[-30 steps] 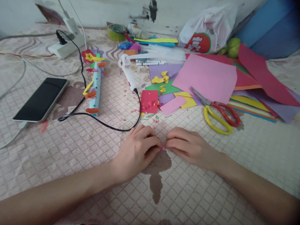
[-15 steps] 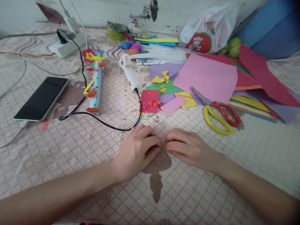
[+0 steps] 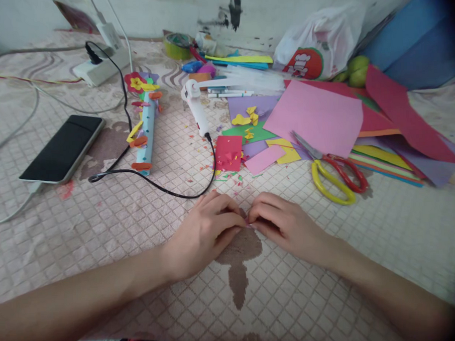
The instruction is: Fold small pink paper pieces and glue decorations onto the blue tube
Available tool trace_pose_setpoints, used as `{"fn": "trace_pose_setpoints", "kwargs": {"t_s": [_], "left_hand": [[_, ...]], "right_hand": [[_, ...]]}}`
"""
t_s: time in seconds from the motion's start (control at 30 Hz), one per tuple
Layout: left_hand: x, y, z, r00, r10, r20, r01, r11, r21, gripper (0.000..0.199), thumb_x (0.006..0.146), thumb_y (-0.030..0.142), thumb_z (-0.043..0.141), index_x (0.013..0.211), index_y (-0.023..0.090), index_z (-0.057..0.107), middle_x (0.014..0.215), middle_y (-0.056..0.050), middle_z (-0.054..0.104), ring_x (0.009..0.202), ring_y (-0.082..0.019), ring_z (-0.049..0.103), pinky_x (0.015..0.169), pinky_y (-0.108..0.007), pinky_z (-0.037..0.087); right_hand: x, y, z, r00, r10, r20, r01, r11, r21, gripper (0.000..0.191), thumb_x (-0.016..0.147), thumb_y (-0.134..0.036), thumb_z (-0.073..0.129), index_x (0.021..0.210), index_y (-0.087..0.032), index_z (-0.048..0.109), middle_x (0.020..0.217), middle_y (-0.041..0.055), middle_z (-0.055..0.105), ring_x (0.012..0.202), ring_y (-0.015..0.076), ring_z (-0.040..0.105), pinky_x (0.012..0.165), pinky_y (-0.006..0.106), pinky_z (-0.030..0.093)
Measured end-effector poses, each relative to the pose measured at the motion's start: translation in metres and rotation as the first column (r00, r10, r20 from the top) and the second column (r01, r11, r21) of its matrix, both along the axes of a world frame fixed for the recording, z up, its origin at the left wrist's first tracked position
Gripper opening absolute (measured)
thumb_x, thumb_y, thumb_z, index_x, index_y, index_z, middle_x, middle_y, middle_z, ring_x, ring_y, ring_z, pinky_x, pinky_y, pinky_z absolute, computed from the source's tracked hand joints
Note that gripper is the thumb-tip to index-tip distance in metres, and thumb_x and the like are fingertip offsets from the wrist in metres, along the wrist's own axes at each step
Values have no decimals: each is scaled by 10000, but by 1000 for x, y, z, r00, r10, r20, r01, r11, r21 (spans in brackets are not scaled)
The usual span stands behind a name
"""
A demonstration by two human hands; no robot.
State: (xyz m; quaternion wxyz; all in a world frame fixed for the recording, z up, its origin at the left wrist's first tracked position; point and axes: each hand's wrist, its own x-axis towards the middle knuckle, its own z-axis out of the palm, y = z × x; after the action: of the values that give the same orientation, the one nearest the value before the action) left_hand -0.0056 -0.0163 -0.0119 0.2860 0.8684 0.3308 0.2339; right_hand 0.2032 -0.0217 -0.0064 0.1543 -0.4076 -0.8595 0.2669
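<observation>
Low over the patterned cloth (image 3: 173,313), my left hand (image 3: 207,231) and my right hand (image 3: 286,225) meet fingertip to fingertip. Both pinch a tiny pink piece (image 3: 247,222), mostly hidden by the fingers. Just beyond them lie small paper scraps on a red paper (image 3: 229,145). A white glue gun (image 3: 198,111) stands behind, its black cord curving near my left hand. Scissors (image 3: 331,173) with one yellow and one red handle lie beyond my right hand.
A blue strip (image 3: 148,128) with paper decorations and a phone (image 3: 62,149) are at left, below a power strip (image 3: 98,68). Pink paper (image 3: 315,114) and other coloured sheets lie at right, before a plastic bag (image 3: 320,41).
The fingers of both hands have shifted slightly around the pinch, and a bit more of the pink piece shows between them. The view has moved a little.
</observation>
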Motion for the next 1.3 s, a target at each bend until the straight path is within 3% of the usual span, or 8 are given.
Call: {"fn": "trace_pose_setpoints", "kwargs": {"t_s": [0.5, 1.3], "left_hand": [[-6, -4, 5, 996, -67, -60, 66, 998, -20, 223, 885, 172, 460, 1023, 218, 629, 1068, -54, 580, 972, -182, 499, 881, -376, 424], [-6, -5, 7, 988, -90, -129, 101, 992, 81, 221, 885, 163, 463, 1017, 224, 630, 1098, -47, 590, 988, -183, 515, 874, -379, 442]], "right_hand": [[-1, 0, 5, 998, -43, -52, 39, 996, -84, 114, 848, -89, 485, 811, -179, 544, 848, 22, 541, 810, 137, 525, 693, 260, 425], [-7, -7, 7, 991, -136, -8, 134, 983, -125, 101, 866, -110, 482, 802, -177, 521, 849, 30, 520, 810, 155, 499, 707, 293, 424]]}}
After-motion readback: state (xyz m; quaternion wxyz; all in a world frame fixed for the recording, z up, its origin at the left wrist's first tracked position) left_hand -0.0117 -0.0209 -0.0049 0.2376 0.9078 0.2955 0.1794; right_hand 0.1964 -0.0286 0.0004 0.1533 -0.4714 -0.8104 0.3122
